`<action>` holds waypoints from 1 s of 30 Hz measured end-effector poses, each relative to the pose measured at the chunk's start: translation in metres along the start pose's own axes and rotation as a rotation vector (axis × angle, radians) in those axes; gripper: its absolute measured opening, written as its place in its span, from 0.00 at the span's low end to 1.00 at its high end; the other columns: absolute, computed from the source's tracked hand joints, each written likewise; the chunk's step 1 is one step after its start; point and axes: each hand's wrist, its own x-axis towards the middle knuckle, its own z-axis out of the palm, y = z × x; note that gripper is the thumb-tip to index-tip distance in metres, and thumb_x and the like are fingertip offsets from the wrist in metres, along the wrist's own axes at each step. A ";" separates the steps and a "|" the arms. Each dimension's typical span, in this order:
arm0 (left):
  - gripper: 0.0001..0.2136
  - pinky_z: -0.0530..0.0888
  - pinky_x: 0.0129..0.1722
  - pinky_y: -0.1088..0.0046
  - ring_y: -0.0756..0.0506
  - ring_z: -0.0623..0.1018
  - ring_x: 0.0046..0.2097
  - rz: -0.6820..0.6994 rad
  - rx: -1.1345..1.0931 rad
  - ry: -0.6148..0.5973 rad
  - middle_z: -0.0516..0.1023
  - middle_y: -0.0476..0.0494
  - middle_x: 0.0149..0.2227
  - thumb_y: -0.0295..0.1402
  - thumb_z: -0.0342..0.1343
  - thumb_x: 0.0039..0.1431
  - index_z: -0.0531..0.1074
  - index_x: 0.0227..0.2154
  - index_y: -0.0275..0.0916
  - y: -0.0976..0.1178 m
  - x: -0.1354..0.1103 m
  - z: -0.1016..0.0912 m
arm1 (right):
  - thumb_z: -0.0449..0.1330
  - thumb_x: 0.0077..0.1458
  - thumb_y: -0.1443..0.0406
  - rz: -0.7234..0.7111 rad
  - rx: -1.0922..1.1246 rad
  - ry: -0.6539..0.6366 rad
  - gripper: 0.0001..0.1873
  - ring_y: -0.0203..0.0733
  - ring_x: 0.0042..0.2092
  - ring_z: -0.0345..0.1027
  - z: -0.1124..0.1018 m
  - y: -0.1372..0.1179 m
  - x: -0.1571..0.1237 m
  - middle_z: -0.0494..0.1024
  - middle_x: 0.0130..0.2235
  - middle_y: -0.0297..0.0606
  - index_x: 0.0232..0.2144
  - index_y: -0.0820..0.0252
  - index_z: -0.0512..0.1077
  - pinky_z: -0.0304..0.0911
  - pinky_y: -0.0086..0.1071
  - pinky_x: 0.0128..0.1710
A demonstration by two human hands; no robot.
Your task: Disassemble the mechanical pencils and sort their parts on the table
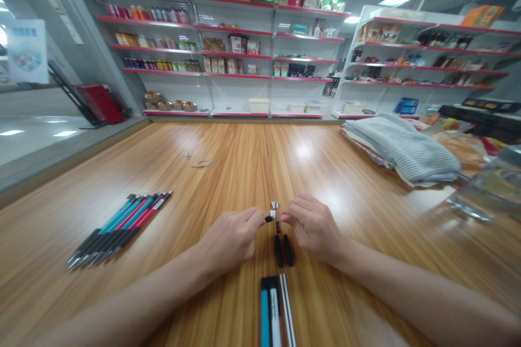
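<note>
Head view: my hands met above loose pen parts [284, 250].
Left hand [230, 238]: I pinched a small black piece [268, 219].
Right hand [315, 227]: fingertips were pinched shut, contents unclear.

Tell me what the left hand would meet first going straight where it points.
Probably the silver pen part beside the black piece it pinches, then the right hand; depth unclear.

Both bare forearms come in from the bottom corners, angling toward the middle. The left hand [230, 238] sits knuckles-up, thumb and forefinger pinched tight. The right hand [315, 226] mirrors it, fingers curled, fingertips pinched, and the two hands nearly meet tip to tip.
</note>
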 end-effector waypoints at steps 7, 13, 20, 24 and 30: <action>0.09 0.68 0.29 0.74 0.47 0.76 0.32 -0.175 0.059 0.004 0.76 0.45 0.32 0.25 0.44 0.61 0.67 0.40 0.38 -0.013 0.001 -0.002 | 0.55 0.61 0.65 0.284 0.038 0.035 0.11 0.37 0.33 0.63 0.008 0.032 -0.004 0.68 0.28 0.36 0.34 0.59 0.77 0.58 0.31 0.33; 0.09 0.69 0.31 0.72 0.46 0.77 0.34 -0.266 0.040 -0.019 0.76 0.44 0.34 0.35 0.44 0.66 0.68 0.37 0.38 -0.011 0.011 0.002 | 0.57 0.59 0.64 0.423 -0.106 -0.080 0.10 0.37 0.32 0.66 0.021 0.056 0.011 0.71 0.29 0.35 0.39 0.53 0.78 0.58 0.30 0.31; 0.10 0.69 0.32 0.72 0.46 0.77 0.36 -0.242 0.027 -0.055 0.76 0.44 0.35 0.34 0.43 0.66 0.68 0.38 0.39 -0.015 0.009 0.003 | 0.57 0.57 0.64 0.370 -0.107 -0.109 0.08 0.36 0.33 0.67 0.017 0.051 0.013 0.75 0.32 0.35 0.36 0.56 0.76 0.59 0.30 0.34; 0.09 0.68 0.33 0.72 0.46 0.77 0.37 -0.224 0.029 -0.083 0.75 0.45 0.35 0.33 0.43 0.66 0.68 0.39 0.39 -0.015 0.008 0.002 | 0.60 0.54 0.64 0.341 -0.047 -0.144 0.07 0.35 0.30 0.65 0.010 0.046 0.009 0.73 0.28 0.34 0.36 0.57 0.76 0.57 0.28 0.30; 0.09 0.68 0.33 0.72 0.46 0.76 0.36 -0.209 0.050 -0.105 0.73 0.45 0.36 0.33 0.42 0.66 0.67 0.38 0.39 -0.015 0.008 0.001 | 0.59 0.51 0.68 0.323 0.081 -0.161 0.10 0.34 0.28 0.64 0.009 0.047 0.009 0.74 0.28 0.33 0.37 0.59 0.76 0.58 0.28 0.29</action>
